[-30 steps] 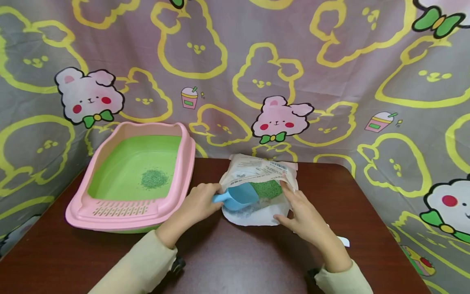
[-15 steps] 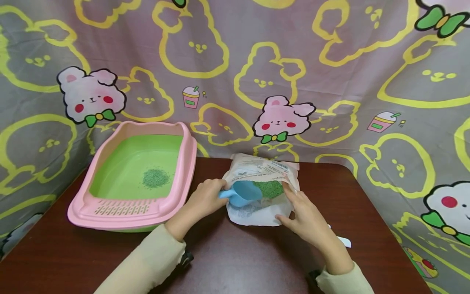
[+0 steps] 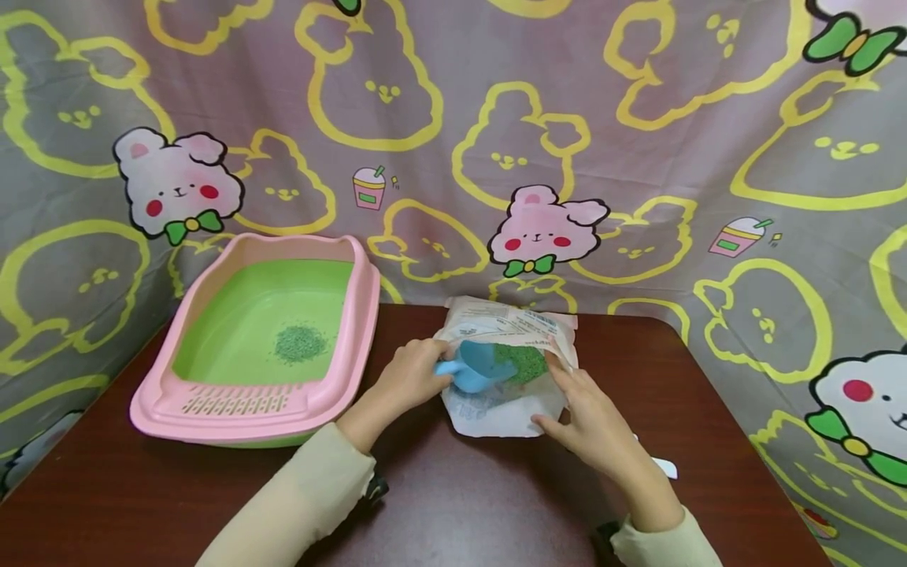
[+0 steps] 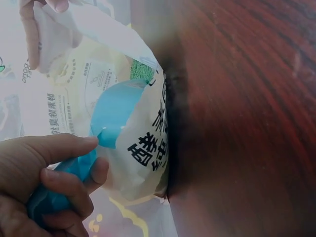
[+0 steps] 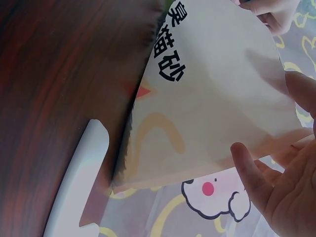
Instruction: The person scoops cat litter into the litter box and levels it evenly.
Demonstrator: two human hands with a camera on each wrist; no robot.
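L→R: pink-rimmed green tray on worktop, small granule pile on its floor, R of ctr. Next, L grip (bare hand), fingers curled round handle of blue scoop; scoop bowl partly in bag mouth, lip at green pellets, contact unclear. Bag sits on worktop, mouth gaping twd person. R grip (bare hand) isn't clenched: fingers approx straight, spread against bag's R edge, thumb apart. Far R: white item on worktop, partly behind R forearm in head view.
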